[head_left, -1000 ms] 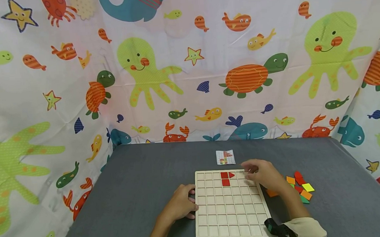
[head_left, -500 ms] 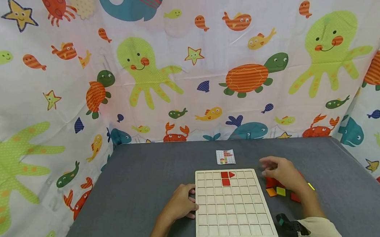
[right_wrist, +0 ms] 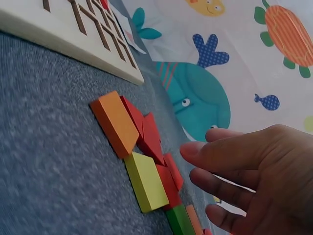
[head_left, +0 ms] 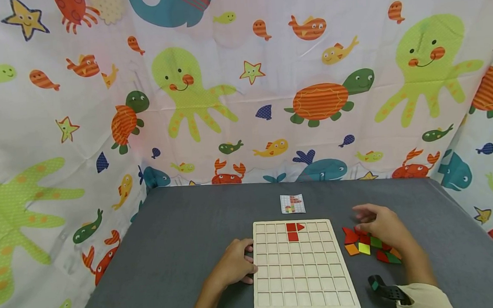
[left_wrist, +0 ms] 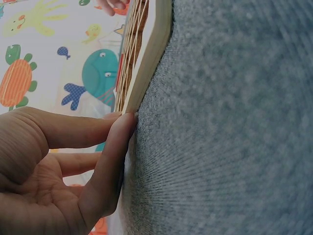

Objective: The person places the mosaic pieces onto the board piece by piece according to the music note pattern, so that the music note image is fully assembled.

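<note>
A pale wooden grid board [head_left: 300, 273] lies on the grey table, with red square pieces [head_left: 292, 236] and a red triangular piece [head_left: 300, 227] set in its far rows. My left hand [head_left: 234, 262] holds the board's left edge; in the left wrist view, thumb and finger [left_wrist: 80, 129] meet at its wooden side. To the right, my right hand [head_left: 380, 226] hovers by the far side of a heap of coloured blocks, fingers bent loosely and holding nothing. The heap has a yellow block [right_wrist: 146, 181], an orange block [right_wrist: 115, 122], and red and green ones; the hand hides part of it.
A small card [head_left: 292, 204] printed with a coloured grid pattern lies just beyond the board. A curtain [head_left: 243, 102] with sea animals hangs behind and beside the grey tabletop [head_left: 183, 224]. A black strapped device [head_left: 389, 292] sits on the right wrist.
My right hand has moved from over the board's far right corner rightward to the blocks, uncovering the corner and the heap's near side. The left hand keeps its place.
</note>
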A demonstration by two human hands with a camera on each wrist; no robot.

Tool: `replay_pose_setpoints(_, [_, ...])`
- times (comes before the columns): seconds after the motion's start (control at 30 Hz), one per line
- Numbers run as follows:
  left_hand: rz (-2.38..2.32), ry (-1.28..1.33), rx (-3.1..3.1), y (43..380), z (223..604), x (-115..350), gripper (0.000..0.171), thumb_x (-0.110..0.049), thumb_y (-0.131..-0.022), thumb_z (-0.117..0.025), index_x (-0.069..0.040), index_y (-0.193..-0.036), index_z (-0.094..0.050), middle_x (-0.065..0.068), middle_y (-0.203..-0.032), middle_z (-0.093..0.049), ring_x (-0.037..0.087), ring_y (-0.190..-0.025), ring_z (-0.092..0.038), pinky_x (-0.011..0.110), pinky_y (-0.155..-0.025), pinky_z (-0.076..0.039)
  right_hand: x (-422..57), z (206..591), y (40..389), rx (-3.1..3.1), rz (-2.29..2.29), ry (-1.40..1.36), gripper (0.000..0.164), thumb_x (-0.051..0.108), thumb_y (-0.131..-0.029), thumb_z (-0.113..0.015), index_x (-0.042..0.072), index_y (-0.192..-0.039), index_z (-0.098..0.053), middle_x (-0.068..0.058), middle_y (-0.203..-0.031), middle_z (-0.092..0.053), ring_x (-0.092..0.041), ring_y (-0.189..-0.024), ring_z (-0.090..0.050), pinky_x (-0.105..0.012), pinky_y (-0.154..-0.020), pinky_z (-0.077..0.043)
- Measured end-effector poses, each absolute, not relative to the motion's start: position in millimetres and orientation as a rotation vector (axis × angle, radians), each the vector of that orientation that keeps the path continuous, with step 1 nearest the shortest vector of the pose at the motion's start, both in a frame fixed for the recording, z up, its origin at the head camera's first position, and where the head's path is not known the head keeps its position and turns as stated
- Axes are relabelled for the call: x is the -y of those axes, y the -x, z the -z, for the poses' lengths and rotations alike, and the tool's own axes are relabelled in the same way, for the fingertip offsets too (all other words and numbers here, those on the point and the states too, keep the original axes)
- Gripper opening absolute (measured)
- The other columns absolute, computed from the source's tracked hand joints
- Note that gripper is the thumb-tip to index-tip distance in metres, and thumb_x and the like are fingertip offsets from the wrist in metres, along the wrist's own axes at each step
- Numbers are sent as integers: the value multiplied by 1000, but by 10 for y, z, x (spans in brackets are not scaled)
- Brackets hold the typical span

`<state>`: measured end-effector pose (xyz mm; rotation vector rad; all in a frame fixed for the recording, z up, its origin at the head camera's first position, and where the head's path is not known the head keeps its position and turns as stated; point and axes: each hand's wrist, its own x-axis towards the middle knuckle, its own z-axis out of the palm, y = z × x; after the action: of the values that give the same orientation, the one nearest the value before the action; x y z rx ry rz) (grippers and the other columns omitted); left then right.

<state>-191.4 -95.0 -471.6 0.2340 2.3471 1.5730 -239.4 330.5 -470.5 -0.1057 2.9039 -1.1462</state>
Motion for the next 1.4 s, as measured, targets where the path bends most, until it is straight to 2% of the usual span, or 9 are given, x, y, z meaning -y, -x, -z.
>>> replay_pose_setpoints(0.13, [-1575, -234, -2345, 1910, 4710, 949, 73, 19, -80, -75, 11, -148, -51, 19, -124, -53, 27, -95, -61, 38, -52, -65, -3341, 4712, 2386, -2888, 1125, 94, 53, 11, -91, -82, -2, -139, -64, -19, -119, -71, -36, -108, -65, -46, -88, -62])
replay_pose_setpoints(0.37, [-1572, -227, -2344, 1907, 4707, 947, 73, 19, -79, -74, 11, -148, -51, 20, -125, -52, 26, -94, -60, 38, -53, -65, -3366, 4723, 2377, -2811, 1127, 96, 58, 7, -87, -83, -2, -141, -62, -13, -113, -70, -27, -99, -63, -34, -80, -57])
replay_pose_setpoints(0.67, [-1580, -219, -2344, 1899, 4696, 942, 73, 19, -80, -75, 11, -148, -51, 20, -125, -52, 26, -95, -61, 38, -53, -65, -3367, 4719, 2355, -2741, 1221, 134, 58, -4, -84, -75, -6, -140, -61, -14, -113, -68, -27, -97, -62, -31, -75, -60])
replay_pose_setpoints(0.9, [-1575, -213, -2339, 1900, 4711, 951, 73, 18, -80, -74, 11, -149, -50, 19, -125, -51, 26, -96, -60, 37, -53, -65, -3353, 4724, 2370, -2758, 1185, 139, 58, -2, -84, -77, -6, -139, -62, -14, -113, -69, -27, -98, -63, -32, -78, -59])
replay_pose_setpoints(1.17, [-1576, -242, -2344, 1907, 4721, 951, 72, 18, -80, -73, 12, -148, -50, 20, -126, -52, 26, -95, -60, 37, -53, -65, -3337, 4707, 2357, -2732, 1219, 139, 59, -5, -82, -73, -6, -140, -61, -17, -116, -69, -28, -100, -63, -29, -75, -61])
replay_pose_setpoints(1.4, [-1586, -240, -2339, 1906, 4714, 946, 73, 19, -79, -74, 12, -148, -50, 20, -125, -52, 27, -95, -60, 38, -52, -65, -3304, 4721, 2374, -2785, 1173, 109, 53, -2, -87, -74, -6, -138, -63, -18, -116, -69, -29, -101, -63, -36, -79, -62])
